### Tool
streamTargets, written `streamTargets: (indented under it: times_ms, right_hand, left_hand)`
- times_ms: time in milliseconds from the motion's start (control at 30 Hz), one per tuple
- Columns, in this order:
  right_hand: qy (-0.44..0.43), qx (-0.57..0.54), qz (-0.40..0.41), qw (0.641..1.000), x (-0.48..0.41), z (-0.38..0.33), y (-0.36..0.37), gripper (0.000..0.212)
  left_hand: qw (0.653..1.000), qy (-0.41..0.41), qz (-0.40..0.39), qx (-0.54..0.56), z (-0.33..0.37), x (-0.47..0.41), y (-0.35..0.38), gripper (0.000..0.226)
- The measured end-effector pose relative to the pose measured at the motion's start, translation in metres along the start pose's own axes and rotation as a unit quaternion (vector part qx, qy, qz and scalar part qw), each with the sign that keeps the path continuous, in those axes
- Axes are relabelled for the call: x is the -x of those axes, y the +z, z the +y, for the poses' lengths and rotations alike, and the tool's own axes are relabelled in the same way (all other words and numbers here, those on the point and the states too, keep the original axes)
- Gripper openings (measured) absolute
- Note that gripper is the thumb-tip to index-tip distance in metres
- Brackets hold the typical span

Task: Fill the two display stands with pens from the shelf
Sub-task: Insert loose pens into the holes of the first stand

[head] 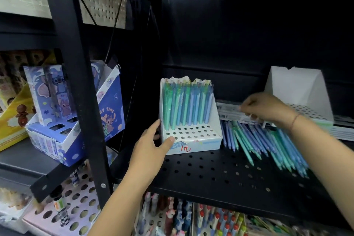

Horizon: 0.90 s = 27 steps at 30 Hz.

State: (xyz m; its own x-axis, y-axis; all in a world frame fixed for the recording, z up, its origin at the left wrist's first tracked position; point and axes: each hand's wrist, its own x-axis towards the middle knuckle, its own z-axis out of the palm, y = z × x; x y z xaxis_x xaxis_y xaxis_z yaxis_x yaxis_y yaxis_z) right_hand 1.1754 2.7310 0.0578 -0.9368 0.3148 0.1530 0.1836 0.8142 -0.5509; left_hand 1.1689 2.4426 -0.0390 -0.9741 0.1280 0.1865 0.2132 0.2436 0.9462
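Observation:
A white display stand (193, 136) stands on the black perforated shelf (220, 174). Its back rows hold upright blue and green pens (187, 105); its front rows of holes are bare. My left hand (153, 145) grips the stand's front left corner, thumb on the front edge. A second white stand (298, 90) at the back right shows only bare holes. A loose heap of blue and green pens (268, 143) lies on the shelf between the stands. My right hand (266, 109) hovers over the heap, fingers curled, blurred; whether it holds anything I cannot tell.
Flat white packs with barcodes (229, 111) lie behind the pen heap. A black upright post (80, 82) separates a left bay with blue cartoon boxes (63, 113). Lower shelves hold more pens in perforated stands (191, 218).

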Motion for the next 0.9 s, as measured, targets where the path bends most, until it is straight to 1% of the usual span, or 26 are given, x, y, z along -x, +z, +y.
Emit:
streamTargets:
  times_ms: [67,133,233,333,400,567,767,833,900]
  right_hand:
    - [0.041,0.087,-0.069,0.993,0.001,0.022,0.006,0.043]
    - [0.056,0.135,-0.115,0.983,0.002,0.033,0.013,0.053]
    - [0.056,0.195,-0.128,0.971,0.002,0.032,0.024,0.059]
    - [0.064,0.233,-0.125,0.962,0.001,0.027,0.030,0.058]
    - [0.076,0.236,-0.133,0.960,0.000,0.024,0.031,0.054]
    - [0.109,0.180,-0.171,0.963,-0.001,0.014,0.026,0.045]
    - [0.135,0.149,-0.197,0.960,-0.008,0.014,0.026,0.039]
    - [0.136,0.128,-0.201,0.962,-0.010,0.014,0.027,0.039]
    - [0.127,0.131,-0.195,0.964,-0.011,0.015,0.029,0.041]
  left_hand:
    - [1.000,0.003,0.001,-0.002,-0.001,-0.001,0.001,0.064]
    - [1.000,0.008,0.002,-0.001,-0.003,-0.003,0.002,0.064]
    - [1.000,0.013,-0.001,0.005,-0.007,-0.004,0.002,0.063]
    - [1.000,0.017,0.000,0.010,-0.009,-0.005,0.002,0.062]
    - [1.000,0.017,0.001,0.012,-0.009,-0.006,0.003,0.062]
    - [1.000,0.019,0.004,0.012,-0.010,-0.005,0.003,0.062]
    - [1.000,0.024,0.007,0.004,-0.010,-0.005,0.003,0.062]
    - [1.000,0.024,0.008,0.003,-0.011,-0.005,0.003,0.061]
    - [1.000,0.024,0.008,0.001,-0.010,-0.005,0.003,0.061]
